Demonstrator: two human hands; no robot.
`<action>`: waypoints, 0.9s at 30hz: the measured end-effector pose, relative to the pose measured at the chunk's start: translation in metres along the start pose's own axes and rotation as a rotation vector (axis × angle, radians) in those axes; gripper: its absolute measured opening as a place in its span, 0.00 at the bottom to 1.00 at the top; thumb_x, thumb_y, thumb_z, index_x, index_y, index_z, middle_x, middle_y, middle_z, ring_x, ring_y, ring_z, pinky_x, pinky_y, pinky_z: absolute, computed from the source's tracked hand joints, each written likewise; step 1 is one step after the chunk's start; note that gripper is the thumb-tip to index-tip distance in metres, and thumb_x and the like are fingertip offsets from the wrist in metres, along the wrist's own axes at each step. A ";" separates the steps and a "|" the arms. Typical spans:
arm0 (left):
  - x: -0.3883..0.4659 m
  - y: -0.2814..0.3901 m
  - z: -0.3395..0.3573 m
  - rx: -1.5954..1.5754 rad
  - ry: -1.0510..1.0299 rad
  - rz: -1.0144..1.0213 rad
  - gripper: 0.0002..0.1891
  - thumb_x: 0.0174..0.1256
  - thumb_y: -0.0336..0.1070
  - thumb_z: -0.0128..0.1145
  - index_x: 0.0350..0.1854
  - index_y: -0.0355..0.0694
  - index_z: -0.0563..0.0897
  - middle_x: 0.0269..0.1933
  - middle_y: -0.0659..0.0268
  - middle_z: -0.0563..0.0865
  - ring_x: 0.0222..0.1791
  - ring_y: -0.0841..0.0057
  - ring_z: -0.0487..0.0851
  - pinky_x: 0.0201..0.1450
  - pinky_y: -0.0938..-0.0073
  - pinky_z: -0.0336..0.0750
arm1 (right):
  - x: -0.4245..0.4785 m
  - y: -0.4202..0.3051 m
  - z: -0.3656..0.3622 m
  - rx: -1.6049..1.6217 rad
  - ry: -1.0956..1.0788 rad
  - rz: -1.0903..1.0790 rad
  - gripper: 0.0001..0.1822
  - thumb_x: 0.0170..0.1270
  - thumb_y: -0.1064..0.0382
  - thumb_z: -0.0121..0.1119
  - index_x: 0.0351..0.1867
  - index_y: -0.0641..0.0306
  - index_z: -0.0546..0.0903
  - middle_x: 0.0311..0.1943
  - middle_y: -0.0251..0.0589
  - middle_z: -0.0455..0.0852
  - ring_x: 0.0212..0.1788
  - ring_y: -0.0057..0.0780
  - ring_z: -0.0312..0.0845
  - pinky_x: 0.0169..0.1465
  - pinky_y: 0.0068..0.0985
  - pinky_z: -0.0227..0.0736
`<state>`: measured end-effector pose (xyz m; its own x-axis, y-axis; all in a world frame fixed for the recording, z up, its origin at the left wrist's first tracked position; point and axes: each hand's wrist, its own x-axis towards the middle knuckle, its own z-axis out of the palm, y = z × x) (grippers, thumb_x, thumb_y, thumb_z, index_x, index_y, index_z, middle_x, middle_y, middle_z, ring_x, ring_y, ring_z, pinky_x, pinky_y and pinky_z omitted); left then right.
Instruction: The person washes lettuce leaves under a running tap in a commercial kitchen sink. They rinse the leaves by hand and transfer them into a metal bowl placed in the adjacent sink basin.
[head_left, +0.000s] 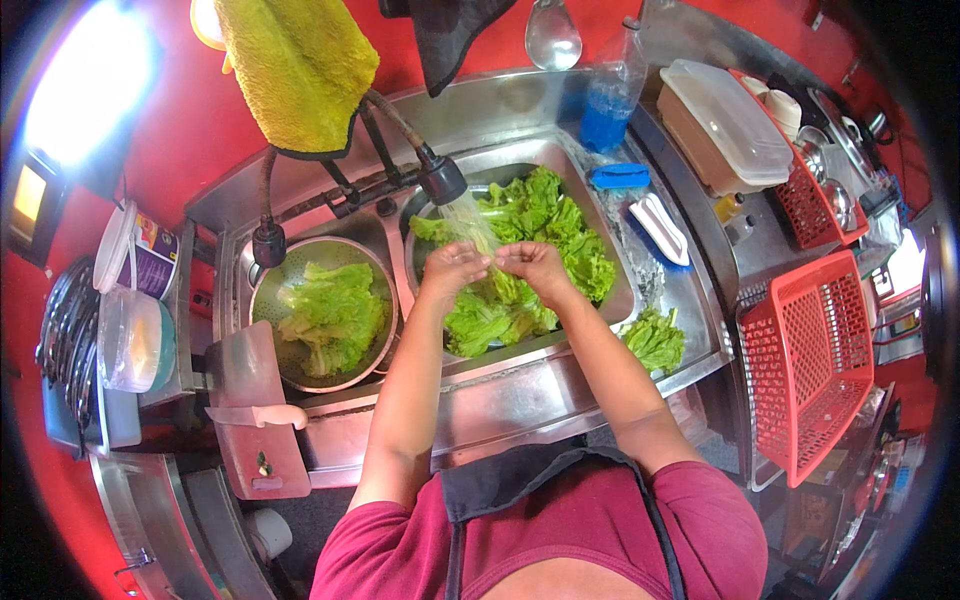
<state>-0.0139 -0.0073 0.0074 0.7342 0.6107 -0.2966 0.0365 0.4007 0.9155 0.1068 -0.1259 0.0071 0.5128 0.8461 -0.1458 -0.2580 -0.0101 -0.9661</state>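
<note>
Water runs from a black faucet head (442, 180) onto my two hands over the right sink basin (626, 300). My left hand (454, 271) and my right hand (534, 270) meet fingertip to fingertip, pinching a lettuce leaf (504, 289) between them. Parts of that leaf are hidden by the fingers and the stream. Beneath and around the hands lies a pile of green lettuce (581, 244) in a metal bowl whose rim partly shows. In the left basin, a metal colander (319, 251) holds more lettuce leaves (334, 315).
A pink cutting board (255, 367) carries a knife (259, 416) at left front. Loose lettuce (654, 339), a white-handled brush (660, 229), a blue brush (620, 176) and a bottle of blue liquid (611, 105) stand right of the basin. A yellow cloth (300, 71) hangs above; a red basket (817, 360) sits far right.
</note>
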 end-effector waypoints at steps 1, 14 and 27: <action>0.000 0.000 0.001 0.021 -0.018 0.012 0.15 0.53 0.31 0.62 0.43 0.36 0.77 0.36 0.67 0.80 0.33 0.81 0.78 0.32 0.80 0.75 | 0.000 0.000 0.001 -0.028 -0.011 -0.013 0.10 0.50 0.71 0.63 0.35 0.69 0.81 0.31 0.35 0.83 0.31 0.16 0.76 0.37 0.15 0.70; 0.003 -0.006 -0.009 -0.056 -0.006 0.184 0.25 0.44 0.15 0.57 0.49 0.36 0.73 0.43 0.66 0.79 0.44 0.78 0.76 0.44 0.80 0.72 | 0.010 0.004 0.002 0.131 0.020 0.129 0.15 0.56 0.76 0.51 0.46 0.67 0.75 0.33 0.32 0.80 0.32 0.18 0.74 0.35 0.17 0.69; -0.014 0.001 0.019 -0.123 0.064 -0.130 0.10 0.61 0.40 0.54 0.40 0.42 0.76 0.41 0.66 0.79 0.39 0.79 0.77 0.38 0.77 0.73 | 0.000 -0.007 0.024 -0.253 -0.085 -0.051 0.11 0.57 0.74 0.51 0.43 0.69 0.76 0.34 0.38 0.81 0.32 0.25 0.77 0.37 0.20 0.72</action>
<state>-0.0118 -0.0283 0.0179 0.6841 0.5891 -0.4301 0.0416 0.5572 0.8293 0.0892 -0.1130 0.0188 0.4464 0.8906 -0.0873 -0.0153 -0.0899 -0.9958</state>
